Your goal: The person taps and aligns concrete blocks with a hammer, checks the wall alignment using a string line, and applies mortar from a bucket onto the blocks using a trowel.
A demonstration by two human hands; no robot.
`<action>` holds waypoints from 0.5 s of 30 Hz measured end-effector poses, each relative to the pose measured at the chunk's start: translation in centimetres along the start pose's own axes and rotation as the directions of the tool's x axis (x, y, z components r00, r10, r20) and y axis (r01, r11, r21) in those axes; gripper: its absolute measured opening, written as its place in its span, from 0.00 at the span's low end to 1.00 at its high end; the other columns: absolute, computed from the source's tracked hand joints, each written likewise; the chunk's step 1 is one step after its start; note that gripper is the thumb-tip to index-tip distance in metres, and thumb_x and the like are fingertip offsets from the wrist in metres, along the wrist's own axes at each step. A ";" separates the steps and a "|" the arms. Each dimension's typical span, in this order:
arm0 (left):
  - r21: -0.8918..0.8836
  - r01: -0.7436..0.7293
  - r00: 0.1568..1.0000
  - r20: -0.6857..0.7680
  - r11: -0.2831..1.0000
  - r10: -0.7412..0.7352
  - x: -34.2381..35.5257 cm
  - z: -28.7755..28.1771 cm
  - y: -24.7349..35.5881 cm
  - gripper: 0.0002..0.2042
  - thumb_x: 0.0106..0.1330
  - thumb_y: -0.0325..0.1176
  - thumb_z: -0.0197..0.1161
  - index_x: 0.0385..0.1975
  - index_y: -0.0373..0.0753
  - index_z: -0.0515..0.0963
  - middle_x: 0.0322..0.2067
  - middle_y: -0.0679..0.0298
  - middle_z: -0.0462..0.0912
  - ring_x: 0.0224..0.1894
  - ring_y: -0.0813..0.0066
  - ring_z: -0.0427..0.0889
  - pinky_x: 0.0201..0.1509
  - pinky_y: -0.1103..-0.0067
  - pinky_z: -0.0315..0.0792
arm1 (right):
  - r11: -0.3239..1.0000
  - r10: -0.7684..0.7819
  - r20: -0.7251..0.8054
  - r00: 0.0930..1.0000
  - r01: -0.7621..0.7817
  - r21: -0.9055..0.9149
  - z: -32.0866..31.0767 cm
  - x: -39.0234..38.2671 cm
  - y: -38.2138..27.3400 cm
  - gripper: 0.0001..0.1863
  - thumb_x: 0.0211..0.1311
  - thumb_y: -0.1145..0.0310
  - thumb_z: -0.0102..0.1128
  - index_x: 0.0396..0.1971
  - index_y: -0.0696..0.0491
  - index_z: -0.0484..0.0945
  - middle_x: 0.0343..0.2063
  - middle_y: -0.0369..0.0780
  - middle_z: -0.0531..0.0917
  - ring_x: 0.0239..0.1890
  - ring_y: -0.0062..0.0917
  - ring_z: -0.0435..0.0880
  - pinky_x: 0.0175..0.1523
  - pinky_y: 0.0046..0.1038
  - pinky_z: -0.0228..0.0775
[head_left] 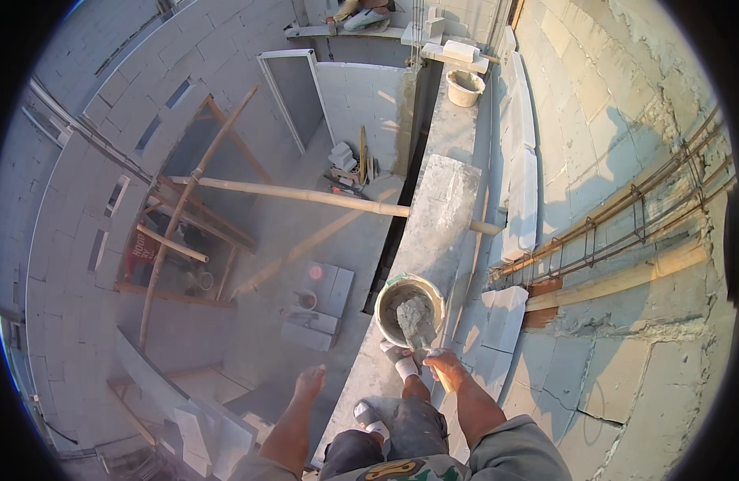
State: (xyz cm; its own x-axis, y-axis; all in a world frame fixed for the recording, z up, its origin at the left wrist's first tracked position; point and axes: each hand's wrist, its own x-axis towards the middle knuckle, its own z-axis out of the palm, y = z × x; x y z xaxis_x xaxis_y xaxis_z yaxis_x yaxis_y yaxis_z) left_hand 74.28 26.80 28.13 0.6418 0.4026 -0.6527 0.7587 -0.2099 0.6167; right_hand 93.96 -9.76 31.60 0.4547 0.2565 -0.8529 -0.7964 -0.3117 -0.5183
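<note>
Looking down from head height, a person stands on a narrow grey ledge above a building-site floor. Take the round bucket as the clock's centre: it sits on the ledge just ahead of the person's feet, with grey mortar in a lump at its middle. The right hand, at five o'clock, is wrapped firmly around the handle of a trowel, whose blade reaches over the near rim to the mortar. The left hand, at eight o'clock, hangs out past the ledge's edge with nothing visible in it; whether its fingers are curled or spread cannot be told. The step in hand appears to be scooping or working the mortar; how much rests on the blade is unclear. The next move probably calls for raising the blade level, so that no mortar slides off. Pale blocks line the wall around three o'clock; another bucket stands beyond twelve.
</note>
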 end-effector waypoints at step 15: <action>-0.073 0.107 0.991 -0.076 0.992 -0.112 -14.6 -9.2 -18.6 0.22 0.64 0.49 0.57 0.43 0.32 0.74 0.29 0.58 0.79 0.25 0.72 0.79 0.23 0.80 0.70 | 0.966 -0.215 -0.084 0.973 0.225 0.129 3.1 -19.5 2.0 0.09 0.46 0.70 0.62 0.30 0.56 0.76 0.17 0.40 0.76 0.12 0.29 0.76 0.17 0.32 0.69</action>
State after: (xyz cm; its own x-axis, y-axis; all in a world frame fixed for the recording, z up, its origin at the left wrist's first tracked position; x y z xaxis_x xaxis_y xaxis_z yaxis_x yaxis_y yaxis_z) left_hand 49.80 33.02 30.23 0.5422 0.4901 -0.6825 0.8127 -0.0996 0.5741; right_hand 82.27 -12.50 47.35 0.6473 0.2400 -0.7235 -0.7184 -0.1253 -0.6843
